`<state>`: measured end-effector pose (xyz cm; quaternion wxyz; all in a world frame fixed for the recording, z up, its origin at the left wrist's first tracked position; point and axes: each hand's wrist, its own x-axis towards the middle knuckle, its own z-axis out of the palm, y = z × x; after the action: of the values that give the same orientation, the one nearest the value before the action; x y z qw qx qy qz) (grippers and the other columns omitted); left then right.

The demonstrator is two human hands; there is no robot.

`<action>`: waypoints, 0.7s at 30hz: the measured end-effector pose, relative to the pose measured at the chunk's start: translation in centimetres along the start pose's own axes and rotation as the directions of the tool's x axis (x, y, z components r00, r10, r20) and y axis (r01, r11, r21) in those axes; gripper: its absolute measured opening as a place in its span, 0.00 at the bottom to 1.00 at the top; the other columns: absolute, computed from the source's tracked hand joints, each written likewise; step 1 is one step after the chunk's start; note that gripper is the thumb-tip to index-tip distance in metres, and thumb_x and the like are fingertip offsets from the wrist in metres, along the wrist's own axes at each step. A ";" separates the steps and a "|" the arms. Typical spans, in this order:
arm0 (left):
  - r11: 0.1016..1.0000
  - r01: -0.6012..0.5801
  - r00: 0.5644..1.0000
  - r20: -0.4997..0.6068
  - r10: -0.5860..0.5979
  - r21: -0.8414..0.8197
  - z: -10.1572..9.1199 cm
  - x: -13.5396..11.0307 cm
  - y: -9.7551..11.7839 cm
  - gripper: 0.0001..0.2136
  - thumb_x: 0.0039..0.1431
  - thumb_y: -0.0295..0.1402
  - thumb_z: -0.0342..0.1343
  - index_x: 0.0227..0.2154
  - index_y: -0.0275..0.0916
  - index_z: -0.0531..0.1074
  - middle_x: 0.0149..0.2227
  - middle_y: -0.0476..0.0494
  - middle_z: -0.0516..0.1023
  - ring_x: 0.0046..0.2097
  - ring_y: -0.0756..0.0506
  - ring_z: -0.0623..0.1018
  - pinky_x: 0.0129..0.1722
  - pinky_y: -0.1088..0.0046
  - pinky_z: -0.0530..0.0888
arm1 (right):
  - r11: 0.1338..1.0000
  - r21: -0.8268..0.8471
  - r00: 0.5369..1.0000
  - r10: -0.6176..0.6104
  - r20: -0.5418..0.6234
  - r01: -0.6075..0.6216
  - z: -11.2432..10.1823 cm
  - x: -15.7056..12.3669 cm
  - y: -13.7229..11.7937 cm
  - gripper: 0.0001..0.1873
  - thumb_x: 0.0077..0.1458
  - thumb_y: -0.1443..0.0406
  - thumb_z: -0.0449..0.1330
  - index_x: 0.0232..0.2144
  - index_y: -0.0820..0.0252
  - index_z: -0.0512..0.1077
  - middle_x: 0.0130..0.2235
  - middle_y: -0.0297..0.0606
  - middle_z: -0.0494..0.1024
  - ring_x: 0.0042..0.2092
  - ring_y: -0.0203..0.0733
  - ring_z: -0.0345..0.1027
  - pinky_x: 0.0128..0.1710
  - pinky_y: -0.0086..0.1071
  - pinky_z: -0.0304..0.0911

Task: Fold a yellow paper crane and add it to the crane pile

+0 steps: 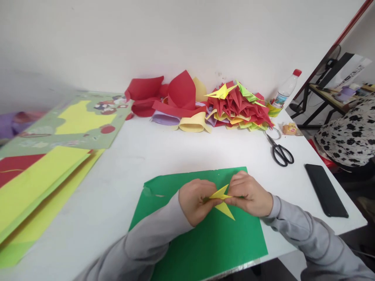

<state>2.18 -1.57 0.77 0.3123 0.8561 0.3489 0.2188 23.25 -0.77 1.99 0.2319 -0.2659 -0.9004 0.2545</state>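
Note:
Between my hands is a yellow folded-paper piece [225,209] with pointed tips, held a little above a green sheet [211,242]. My left hand [197,200] pinches its left part between thumb and curled fingers. On the other side, my right hand [249,194] is closed on a right-hand point, thumb and fingertips pressed together. Part of the paper is hidden by my fingers. Behind the green sheet, a pile of red, yellow and green origami pieces [234,102] with similar pointed shapes lies against the wall.
Black-handled scissors [281,153] and a black phone [325,190] lie at right. A bottle [283,93] stands by the wall, near a small snack packet [290,128]. Curled paper shapes [181,91] sit at the back, yellow sheets [38,183] at left. A person in patterned clothing [351,130] is at far right.

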 end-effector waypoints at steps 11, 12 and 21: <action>0.997 0.022 0.999 -0.038 -0.020 0.076 0.3 0.1 -0.1 0.20 0.60 0.42 0.50 0.15 0.38 0.63 0.16 0.53 0.62 0.21 0.52 0.63 0.25 0.74 0.56 | 0.997 -0.073 0.999 0.010 0.050 -0.006 -0.1 0.0 0.1 0.28 0.67 0.55 0.43 0.18 0.60 0.66 0.19 0.33 0.68 0.27 0.36 0.60 0.34 0.34 0.52; 0.998 0.028 0.999 -0.041 -0.026 0.053 0.1 0.1 -0.3 0.19 0.60 0.41 0.50 0.15 0.38 0.64 0.17 0.53 0.63 0.22 0.52 0.63 0.25 0.74 0.56 | 0.998 -0.066 0.999 0.010 0.035 -0.007 -0.3 0.1 0.2 0.28 0.67 0.55 0.43 0.18 0.60 0.65 0.19 0.33 0.67 0.27 0.36 0.59 0.34 0.34 0.52; 0.957 0.223 0.955 -0.156 -0.253 -0.187 -3.2 -0.1 -0.3 0.13 0.54 0.40 0.54 0.19 0.39 0.74 0.19 0.50 0.74 0.23 0.51 0.69 0.26 0.76 0.64 | 0.973 0.205 0.995 0.102 0.008 -0.101 -2.0 0.5 1.8 0.29 0.63 0.50 0.45 0.15 0.57 0.47 0.18 0.27 0.50 0.22 0.33 0.45 0.28 0.32 0.49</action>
<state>0.01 -0.25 2.82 0.3748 0.7552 0.4566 0.2839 24.66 1.47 2.62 0.2461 -0.2866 -0.8542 0.3573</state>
